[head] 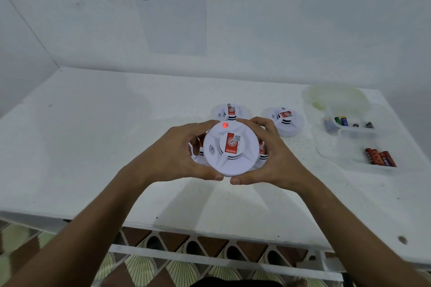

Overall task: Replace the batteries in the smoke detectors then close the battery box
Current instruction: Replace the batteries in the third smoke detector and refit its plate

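I hold a round white smoke detector (229, 149) above the table, face up, with a red label and a lit red lamp near its far edge. My left hand (177, 154) grips its left rim and my right hand (272, 154) grips its right rim. Two more detectors lie partly hidden under it, one on the left (194, 154), one on the right (262, 151). Further back stand another detector (231, 112) and one more (285, 120). At the right, a clear open battery box (349, 131) holds a few batteries (341, 121); red batteries (380, 157) lie in a nearer compartment.
The white table (105, 147) meets a white wall with a printed instruction sheet (170, 7) taped on it. A translucent lid (335, 98) lies behind the battery box. Below the table's front edge a white rail and a patterned floor show.
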